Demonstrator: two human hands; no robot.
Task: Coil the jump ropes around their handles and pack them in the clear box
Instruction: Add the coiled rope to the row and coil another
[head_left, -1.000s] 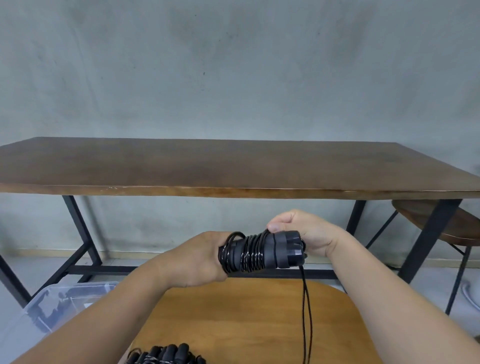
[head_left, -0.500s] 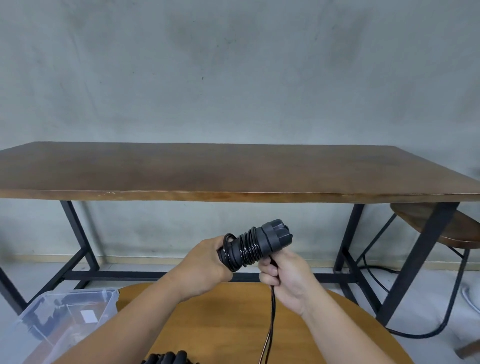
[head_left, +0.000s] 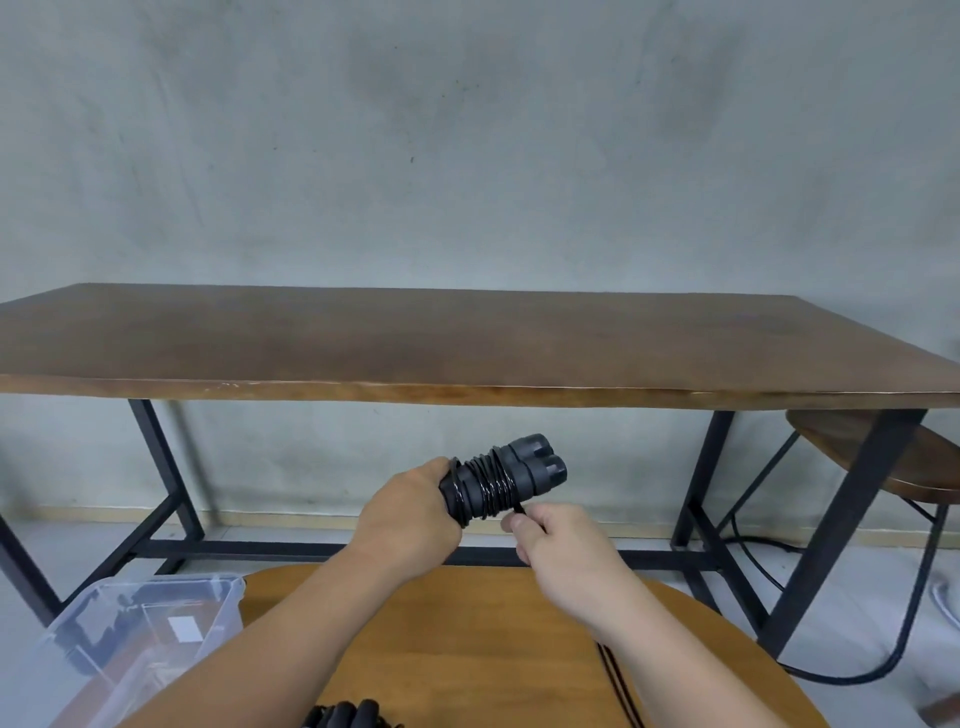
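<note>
At the far left, low down, a clear box (head_left: 140, 629) sits beside a round wooden counter (head_left: 467, 639); dark shapes show through its walls, but what they are is unclear. At the bottom edge of the counter, a second black bundle (head_left: 348, 716) is only partly in view.

Above the counter's middle, the left hand (head_left: 410, 514) grips one end of a pair of black jump rope handles (head_left: 501, 480) held side by side in the air, tilted up to the right. Glossy black cord is wound many times round their middle.

Just right and below, the right hand (head_left: 558, 543) pinches the loose cord (head_left: 615, 686) where it leaves the coil; the rest trails down past the wrist. The hands are near each other but not touching.

The step in hand appears to be coiling, not packing. The next move likely calls for carrying the cord round the handles under steady tension, then securing its end before the bundle goes left into the box.
</note>
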